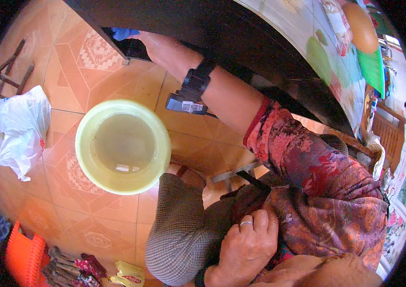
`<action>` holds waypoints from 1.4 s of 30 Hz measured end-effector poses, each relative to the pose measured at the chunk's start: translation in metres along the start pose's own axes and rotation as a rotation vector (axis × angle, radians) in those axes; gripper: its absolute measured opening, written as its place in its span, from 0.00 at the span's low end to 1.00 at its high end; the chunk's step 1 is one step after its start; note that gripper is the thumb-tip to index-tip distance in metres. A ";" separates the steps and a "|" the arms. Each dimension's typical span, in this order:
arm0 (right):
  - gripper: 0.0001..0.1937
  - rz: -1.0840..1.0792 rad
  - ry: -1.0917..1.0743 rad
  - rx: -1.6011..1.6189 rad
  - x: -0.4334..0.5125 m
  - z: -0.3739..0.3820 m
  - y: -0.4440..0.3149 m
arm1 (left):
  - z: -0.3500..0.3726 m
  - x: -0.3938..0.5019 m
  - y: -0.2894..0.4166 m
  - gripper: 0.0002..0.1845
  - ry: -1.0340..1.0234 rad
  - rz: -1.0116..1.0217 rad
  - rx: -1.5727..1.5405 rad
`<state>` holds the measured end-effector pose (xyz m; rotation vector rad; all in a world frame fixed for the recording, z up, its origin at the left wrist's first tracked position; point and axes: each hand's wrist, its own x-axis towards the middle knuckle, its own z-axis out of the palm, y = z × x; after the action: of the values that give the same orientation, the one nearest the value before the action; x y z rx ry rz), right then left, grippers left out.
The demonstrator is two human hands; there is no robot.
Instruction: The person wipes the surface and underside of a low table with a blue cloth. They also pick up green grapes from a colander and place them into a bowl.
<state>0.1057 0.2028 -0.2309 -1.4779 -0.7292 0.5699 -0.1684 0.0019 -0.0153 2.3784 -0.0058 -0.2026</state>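
My right hand (152, 45) reaches into the space beneath a dark piece of furniture (174, 18) with a blue cloth (124, 33) at its fingers. Part of that hand is hidden by the furniture. A black strap with a small labelled device (188, 106) sits around the right wrist. My left hand (248, 244), wearing a ring, rests on my lap against the floral garment (314, 222); its fingertips are out of sight. On the tiled floor in front of my foot (188, 175) stands a pale green basin (86, 143) holding cloudy water (124, 140).
A white plastic bag (18, 131) lies beyond the basin. An orange plastic basket (25, 254), sticks (61, 267) and a yellow packet (127, 273) are at lower left. Atop the covered furniture are an orange round object (359, 27) and a green item (371, 71). A wooden chair (388, 138) stands at right.
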 end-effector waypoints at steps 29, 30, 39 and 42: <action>0.15 0.246 -0.206 -0.244 -0.154 -0.211 -0.096 | 0.061 0.093 0.046 0.04 0.108 0.044 0.368; 0.15 0.254 -0.219 -0.230 -0.164 -0.212 -0.103 | 0.062 0.090 0.047 0.04 0.079 0.019 0.360; 0.16 -0.047 -0.290 -0.071 -0.160 -0.251 -0.168 | 0.077 0.128 0.027 0.06 0.089 0.067 0.408; 0.17 -0.040 -0.295 -0.207 -0.153 -0.248 -0.181 | 0.084 0.132 0.028 0.08 -0.027 -0.002 0.495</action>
<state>0.1689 -0.0835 -0.0526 -1.5829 -1.0720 0.7065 -0.0495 -0.0840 -0.0761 2.8680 -0.0746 -0.2571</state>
